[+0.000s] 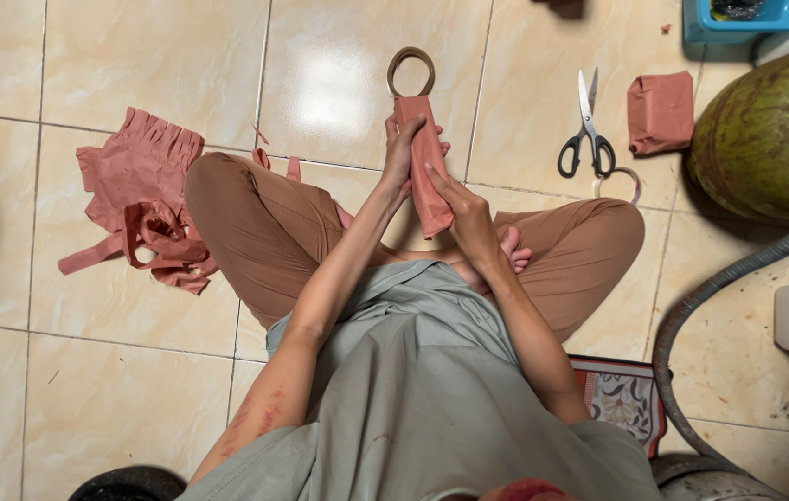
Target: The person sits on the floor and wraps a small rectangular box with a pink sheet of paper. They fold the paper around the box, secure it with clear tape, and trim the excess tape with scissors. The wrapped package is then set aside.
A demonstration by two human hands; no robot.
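I sit cross-legged on a tiled floor. Both hands hold a folded strip of reddish-brown paper (427, 176) upright above my knees. My left hand (404, 148) grips its upper part, just below a brown tape roll (411, 70) that sits at the strip's top end. My right hand (464, 209) pinches the lower end, with fingers pressed along the paper's edge.
A pile of cut reddish paper strips (139, 199) lies on the floor to the left. Scissors (587, 130), a folded paper piece (660, 111) and a thin ring (624, 181) lie at the right. A green gas cylinder (770, 130) and grey hose (719, 288) stand further right, a blue tub (742, 20) behind.
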